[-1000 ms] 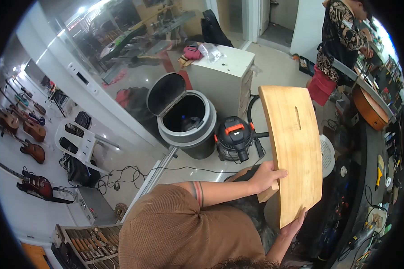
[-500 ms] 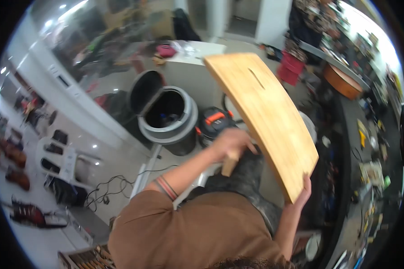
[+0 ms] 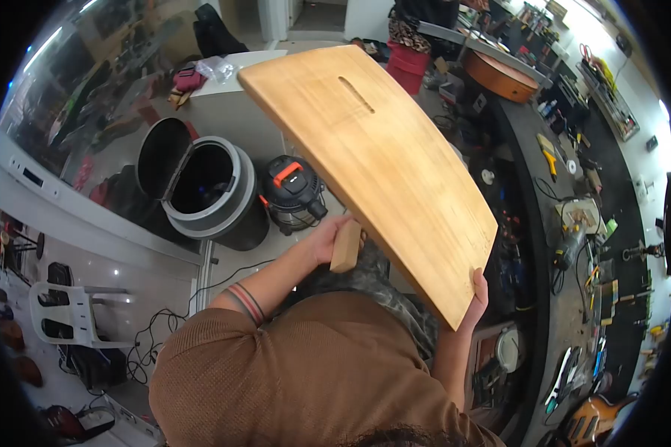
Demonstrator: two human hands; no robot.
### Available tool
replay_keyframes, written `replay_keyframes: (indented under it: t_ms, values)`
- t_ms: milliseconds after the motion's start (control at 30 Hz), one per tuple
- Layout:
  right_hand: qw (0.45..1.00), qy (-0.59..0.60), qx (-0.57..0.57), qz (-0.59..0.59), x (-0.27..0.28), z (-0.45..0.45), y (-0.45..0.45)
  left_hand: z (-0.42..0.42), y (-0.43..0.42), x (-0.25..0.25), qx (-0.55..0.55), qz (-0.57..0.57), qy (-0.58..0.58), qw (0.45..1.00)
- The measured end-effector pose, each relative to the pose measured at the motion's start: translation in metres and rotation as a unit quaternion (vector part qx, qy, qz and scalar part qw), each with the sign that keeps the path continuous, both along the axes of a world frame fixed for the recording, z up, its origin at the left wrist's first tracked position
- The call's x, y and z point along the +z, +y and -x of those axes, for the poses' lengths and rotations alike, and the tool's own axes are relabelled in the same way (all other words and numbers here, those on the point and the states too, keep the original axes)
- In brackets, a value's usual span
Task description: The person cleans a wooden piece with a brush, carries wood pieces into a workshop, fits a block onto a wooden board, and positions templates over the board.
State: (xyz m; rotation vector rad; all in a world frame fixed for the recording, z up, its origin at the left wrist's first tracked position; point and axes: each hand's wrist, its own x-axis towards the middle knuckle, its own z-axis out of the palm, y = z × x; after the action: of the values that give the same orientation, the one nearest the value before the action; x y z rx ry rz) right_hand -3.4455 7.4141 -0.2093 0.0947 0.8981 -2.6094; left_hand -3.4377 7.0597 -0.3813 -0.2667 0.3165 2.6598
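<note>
In the head view, gripping a pale wooden board at its near right corner with the right hand, with most fingers lost behind the edge. Held up tilted before the brown-shirted torso, with a narrow slot towards the far end. Cannot make out the board's underside, turned from the camera. Closed around a small block with the left hand, just beside the board's left edge, with fingers partly masked by the block. Cannot tell contact from mere overlap there. Partly covered by the board: a cabinet, beyond a vacuum cleaner. Cut off at the top: a co-worker, near a guitar. Cropped by the dark lens rim at lower right: an electric guitar. Too small to sort out: many tools along the workbench.
</note>
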Motion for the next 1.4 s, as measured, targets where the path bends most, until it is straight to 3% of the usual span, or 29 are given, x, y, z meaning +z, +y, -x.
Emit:
replay_keyframes:
  t_ms: [100, 167, 333, 433, 533, 700, 767, 833, 900, 933, 967, 1000, 1067, 1133, 1233, 1267, 1367, 1400]
  values:
    - [0.999, -0.001, -0.022, -0.026, -0.012, -0.011, 0.017, 0.035, 0.001, 0.093, 0.17, 0.058, -0.034, 0.983]
    - [0.999, -0.002, -0.025, -0.03, -0.025, -0.014, 0.028, 0.054, -0.005, 0.126, 0.231, 0.081, -0.034, 0.969]
    - [0.998, -0.017, -0.028, -0.057, -0.049, -0.011, 0.064, 0.05, 0.004, 0.105, 0.206, 0.09, -0.002, 0.975]
    - [0.976, -0.024, -0.046, -0.211, -0.089, -0.007, 0.102, 0.032, 0.01, 0.079, 0.166, 0.086, 0.022, 0.982]
    - [0.951, 0.035, 0.02, -0.307, -0.098, -0.016, 0.111, 0.016, 0.013, 0.068, 0.127, 0.088, 0.059, 0.986]
    - [0.84, 0.095, -0.067, -0.53, -0.108, -0.011, 0.079, 0.005, 0.042, 0.088, 0.063, 0.093, 0.148, 0.983]
    - [0.671, 0.249, -0.139, -0.685, -0.121, 0.015, 0.066, 0.021, 0.07, 0.109, 0.054, 0.099, 0.179, 0.977]
    - [0.629, 0.268, -0.122, -0.719, -0.176, 0.052, 0.072, 0.05, 0.109, 0.133, 0.057, 0.116, 0.186, 0.974]
    - [0.662, 0.381, -0.078, -0.641, -0.143, 0.056, 0.062, 0.083, 0.142, 0.161, 0.018, 0.155, 0.128, 0.979]
    - [0.752, 0.325, -0.028, -0.572, -0.121, 0.046, 0.063, 0.096, 0.149, 0.18, -0.041, 0.182, 0.061, 0.981]
    - [0.835, 0.25, 0.011, -0.491, -0.098, 0.037, 0.064, 0.097, 0.159, 0.195, -0.06, 0.18, 0.093, 0.977]
    - [0.894, 0.165, 0.035, -0.415, -0.075, 0.028, 0.066, 0.093, 0.172, 0.206, -0.035, 0.232, 0.102, 0.967]
    - [0.974, 0.065, -0.03, -0.217, -0.049, 0.012, 0.063, 0.092, 0.186, 0.211, -0.023, 0.289, 0.122, 0.949]
    - [0.979, 0.075, -0.084, -0.169, -0.045, -0.006, 0.067, 0.094, 0.197, 0.207, -0.054, 0.302, 0.138, 0.942]
    - [0.921, 0.009, -0.072, -0.383, 0.002, -0.011, 0.065, 0.08, 0.204, 0.215, -0.051, 0.324, 0.154, 0.932]
    - [0.857, 0.206, -0.1, -0.461, 0.014, -0.024, 0.063, 0.078, 0.206, 0.221, -0.057, 0.331, 0.16, 0.928]
    - [0.829, 0.161, -0.133, -0.518, 0.036, -0.028, 0.065, 0.082, 0.215, 0.222, -0.066, 0.316, 0.157, 0.933]
    - [0.853, 0.167, -0.185, -0.459, 0.033, -0.026, 0.068, 0.082, 0.219, 0.215, -0.064, 0.294, 0.148, 0.942]
